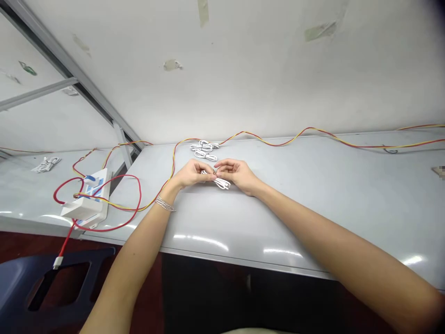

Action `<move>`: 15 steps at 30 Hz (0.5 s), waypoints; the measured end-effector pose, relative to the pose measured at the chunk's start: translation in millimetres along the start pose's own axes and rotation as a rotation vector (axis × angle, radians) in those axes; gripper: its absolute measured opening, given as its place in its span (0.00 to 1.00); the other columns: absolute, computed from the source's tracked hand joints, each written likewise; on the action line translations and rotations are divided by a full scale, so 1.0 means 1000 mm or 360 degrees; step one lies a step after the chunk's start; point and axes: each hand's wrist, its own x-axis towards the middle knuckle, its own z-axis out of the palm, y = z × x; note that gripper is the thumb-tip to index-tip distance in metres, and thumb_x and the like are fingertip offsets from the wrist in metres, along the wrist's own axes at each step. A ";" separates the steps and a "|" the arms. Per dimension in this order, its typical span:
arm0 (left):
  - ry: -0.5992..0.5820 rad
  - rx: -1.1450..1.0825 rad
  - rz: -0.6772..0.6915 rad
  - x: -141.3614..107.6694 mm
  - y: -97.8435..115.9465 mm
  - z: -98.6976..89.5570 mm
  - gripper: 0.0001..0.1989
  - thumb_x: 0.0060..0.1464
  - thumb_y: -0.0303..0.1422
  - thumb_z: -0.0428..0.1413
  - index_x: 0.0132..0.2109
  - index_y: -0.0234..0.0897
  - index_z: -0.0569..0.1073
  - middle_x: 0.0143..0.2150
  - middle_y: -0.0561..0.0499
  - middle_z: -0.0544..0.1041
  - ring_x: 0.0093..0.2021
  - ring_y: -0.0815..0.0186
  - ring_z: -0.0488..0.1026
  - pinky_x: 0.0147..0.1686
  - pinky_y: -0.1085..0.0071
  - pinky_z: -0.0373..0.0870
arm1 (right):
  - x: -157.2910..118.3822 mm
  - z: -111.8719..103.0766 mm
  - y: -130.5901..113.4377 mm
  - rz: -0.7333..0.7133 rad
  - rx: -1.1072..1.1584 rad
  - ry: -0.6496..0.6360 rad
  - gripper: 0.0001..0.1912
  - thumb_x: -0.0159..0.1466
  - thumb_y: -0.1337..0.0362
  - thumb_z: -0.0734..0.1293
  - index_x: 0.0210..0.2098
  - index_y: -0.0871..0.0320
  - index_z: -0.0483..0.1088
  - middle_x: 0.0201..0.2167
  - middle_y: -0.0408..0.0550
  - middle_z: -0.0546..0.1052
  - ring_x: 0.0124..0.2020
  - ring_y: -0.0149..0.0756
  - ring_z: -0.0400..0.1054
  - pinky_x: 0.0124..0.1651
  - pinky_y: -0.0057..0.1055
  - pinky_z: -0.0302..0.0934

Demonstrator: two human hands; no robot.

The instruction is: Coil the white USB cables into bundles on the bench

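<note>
A small coiled white cable (221,183) is held just above the grey tabletop, near the middle of the view. My left hand (193,173) grips the bundle from the left, thumb and fingers closed on it. From the right, my right hand (238,175) pinches at a dark tie around the bundle's middle, its fingertips close to my left thumb. Behind my hands, more coiled white cables (205,147) with dark ties lie on the table by the wall.
A white power strip (104,197) with plugs and a looping red cable (139,190) is at the left. Red and yellow wires (257,137) run along the wall. Another white cable bundle (47,164) lies far left. A dark blue chair (21,283) stands below the table edge.
</note>
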 end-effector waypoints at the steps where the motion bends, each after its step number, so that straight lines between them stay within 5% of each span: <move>1: 0.0029 0.0023 -0.0021 0.000 0.001 0.000 0.14 0.43 0.39 0.70 0.30 0.31 0.81 0.29 0.45 0.79 0.31 0.65 0.72 0.34 0.69 0.66 | 0.000 0.000 0.001 -0.0029 -0.0028 0.0011 0.18 0.46 0.62 0.80 0.36 0.58 0.77 0.28 0.42 0.77 0.31 0.31 0.70 0.38 0.31 0.64; 10: 0.0128 0.0097 -0.0152 0.003 -0.004 0.002 0.14 0.40 0.37 0.70 0.31 0.31 0.81 0.30 0.46 0.79 0.30 0.67 0.72 0.33 0.71 0.66 | 0.001 0.006 0.011 -0.0360 -0.0534 0.0173 0.09 0.54 0.62 0.72 0.35 0.57 0.76 0.32 0.46 0.79 0.29 0.32 0.68 0.34 0.32 0.62; 15: 0.0169 0.0033 -0.0178 0.003 -0.006 0.004 0.15 0.41 0.39 0.70 0.31 0.31 0.79 0.26 0.48 0.76 0.27 0.69 0.70 0.29 0.72 0.65 | -0.003 0.009 0.010 -0.0653 -0.0829 0.0243 0.05 0.58 0.66 0.67 0.33 0.57 0.76 0.34 0.46 0.80 0.35 0.35 0.71 0.41 0.33 0.64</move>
